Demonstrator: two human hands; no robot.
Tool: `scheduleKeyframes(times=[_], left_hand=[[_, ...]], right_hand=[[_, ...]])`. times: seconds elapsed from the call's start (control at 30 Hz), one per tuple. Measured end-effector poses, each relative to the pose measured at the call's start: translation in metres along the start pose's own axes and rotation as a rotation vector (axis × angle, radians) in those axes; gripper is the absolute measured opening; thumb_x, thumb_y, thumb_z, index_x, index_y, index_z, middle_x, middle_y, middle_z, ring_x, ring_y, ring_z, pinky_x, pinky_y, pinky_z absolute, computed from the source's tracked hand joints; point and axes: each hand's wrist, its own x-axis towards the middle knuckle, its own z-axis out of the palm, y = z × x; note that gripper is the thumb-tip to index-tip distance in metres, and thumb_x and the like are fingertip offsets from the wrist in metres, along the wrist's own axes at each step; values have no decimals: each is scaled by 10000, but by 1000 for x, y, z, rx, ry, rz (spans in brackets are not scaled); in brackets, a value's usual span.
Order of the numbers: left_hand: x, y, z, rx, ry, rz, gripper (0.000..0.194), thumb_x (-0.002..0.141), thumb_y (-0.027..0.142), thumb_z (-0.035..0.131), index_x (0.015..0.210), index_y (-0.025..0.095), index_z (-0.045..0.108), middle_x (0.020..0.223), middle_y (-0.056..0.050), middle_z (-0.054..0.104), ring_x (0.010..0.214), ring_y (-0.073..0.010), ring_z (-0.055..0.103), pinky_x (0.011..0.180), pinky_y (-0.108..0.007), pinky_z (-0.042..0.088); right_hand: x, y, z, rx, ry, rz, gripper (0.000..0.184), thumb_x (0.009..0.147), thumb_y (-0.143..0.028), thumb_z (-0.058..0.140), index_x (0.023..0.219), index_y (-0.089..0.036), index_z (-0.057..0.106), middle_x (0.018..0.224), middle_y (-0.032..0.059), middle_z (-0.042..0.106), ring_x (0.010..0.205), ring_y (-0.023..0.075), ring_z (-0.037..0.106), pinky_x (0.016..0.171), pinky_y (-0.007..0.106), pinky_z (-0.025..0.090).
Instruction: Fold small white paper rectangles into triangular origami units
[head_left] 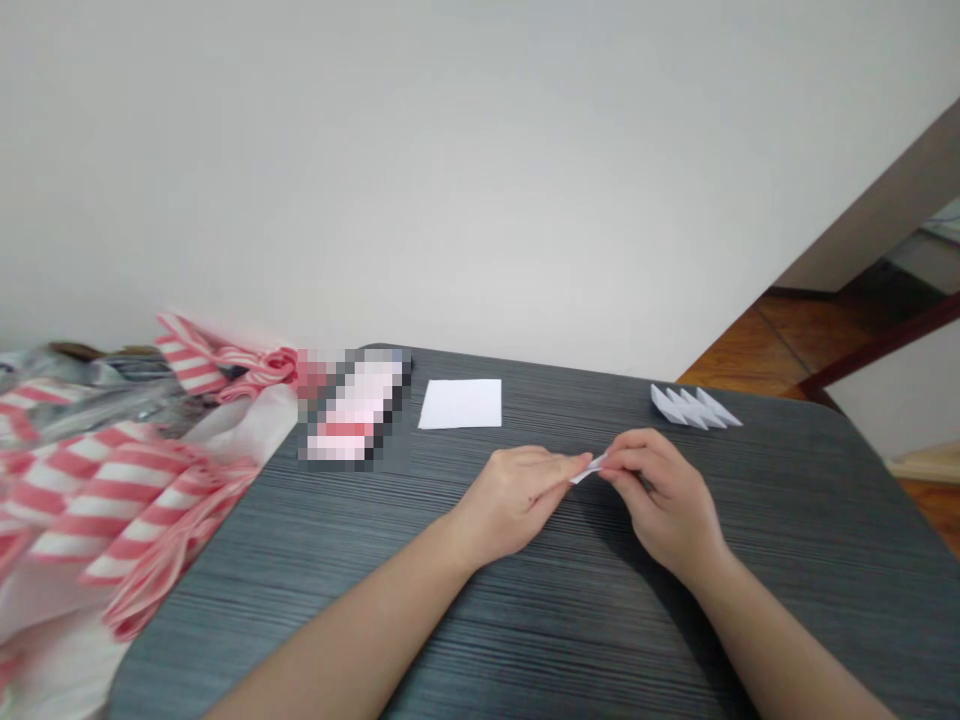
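Right here, my left hand (pixel 517 505) and my right hand (pixel 664 500) are close together, fingertips almost meeting, both clamped on a folded strip of white paper (pixel 589 468). It sits between my hands, just above the tabletop, with only a sliver showing. My fingers hide most of it, so I can't tell how many layers it has. My left hand pinches the end nearest it, and my right fingers curl over the other side.

The thing to get right in this pinch is even pressure from both sides. I keep the layers lined up, press with the pads rather than the nails, and hold the paper steady so the edges don't creep apart. Any crease wants a firm, slow pass along its whole length.

Under my wrists is the dark grey wood-grain tabletop (pixel 825 560). Further up, a plain white paper square (pixel 460 404) lies flat, and off to the right sits a row of overlapping folded paper pieces (pixel 694 406). Beyond the square, a pixelated patch (pixel 352 405) covers something pink and white, and I can't make it out. Past the table's left edge is a heap of red-and-white striped plastic bags (pixel 97 490), with a wooden floor (pixel 772 350) out to the far right, beyond the table's corner.
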Motion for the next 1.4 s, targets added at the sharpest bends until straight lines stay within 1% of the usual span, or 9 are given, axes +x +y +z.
scheduleKeyframes(times=[0.43, 0.67, 0.77, 0.87, 0.93, 1.0, 1.17, 1.33, 1.4], left_hand=[[-1, -1, 2, 4, 19, -41, 315, 951, 127, 534, 1233, 171, 666, 1017, -65, 774, 830, -154, 726, 766, -286, 595], [-1, 0, 2, -3, 35, -57, 308, 955, 144, 536, 1227, 186, 674, 1007, -59, 775, 824, -147, 728, 772, -287, 599], [-2, -1, 2, 6, 32, -58, 296, 948, 140, 548, 1211, 161, 681, 985, -64, 777, 807, -149, 723, 757, -280, 594], [-2, -2, 3, 9, 35, -63, 288, 947, 138, 546, 1200, 143, 686, 969, -68, 777, 803, -149, 720, 753, -274, 587], [-2, -2, 2, 9, 37, -75, 293, 955, 147, 534, 1207, 162, 683, 964, -58, 777, 799, -144, 717, 750, -269, 583], [-1, -1, 1, 8, 32, -84, 290, 960, 158, 531, 1208, 171, 682, 951, -48, 777, 794, -139, 715, 744, -259, 576], [1, 4, -1, 28, -1, -135, 272, 966, 201, 535, 1192, 173, 684, 913, -37, 777, 760, -138, 715, 718, -246, 565], [2, 7, -2, 12, -19, -196, 242, 956, 221, 548, 1147, 172, 688, 1035, -50, 770, 882, -167, 729, 792, -265, 559], [3, 8, -2, -2, -30, -214, 224, 955, 223, 549, 1121, 176, 692, 1030, -44, 771, 882, -162, 727, 790, -253, 549]], right_hand=[[1, 0, 0, -7, 53, 35, 105, 886, -116, 643, 845, -213, 655, 914, 44, 635, 818, 179, 634, 716, 301, 508], [2, -1, -2, -25, 37, 18, 144, 902, -105, 599, 834, -218, 659, 904, 49, 635, 817, 187, 632, 731, 316, 515], [1, 1, -1, -9, 40, 27, 128, 905, -115, 602, 841, -216, 647, 911, 51, 634, 831, 187, 630, 744, 318, 515], [-4, 7, 1, 50, 54, 85, 74, 907, -152, 610, 925, -219, 634, 945, 57, 637, 847, 193, 633, 739, 323, 521], [-7, 11, 2, 112, 8, 166, 163, 910, -181, 610, 1066, -225, 623, 965, 57, 648, 771, 179, 633, 679, 310, 527], [-9, 13, 3, 139, -63, 215, 233, 904, -212, 628, 1137, -224, 620, 920, 47, 665, 734, 177, 638, 656, 305, 527], [-5, 6, 1, 109, -129, 213, 93, 925, -228, 605, 973, -213, 683, 865, 45, 700, 775, 188, 650, 696, 300, 508], [-4, 2, 0, 124, -109, 215, 67, 925, -226, 602, 892, -210, 658, 789, 21, 663, 701, 162, 605, 658, 274, 484], [-5, 2, 1, 137, -111, 230, 63, 922, -221, 602, 884, -211, 651, 778, 15, 648, 686, 155, 593, 646, 266, 476]])
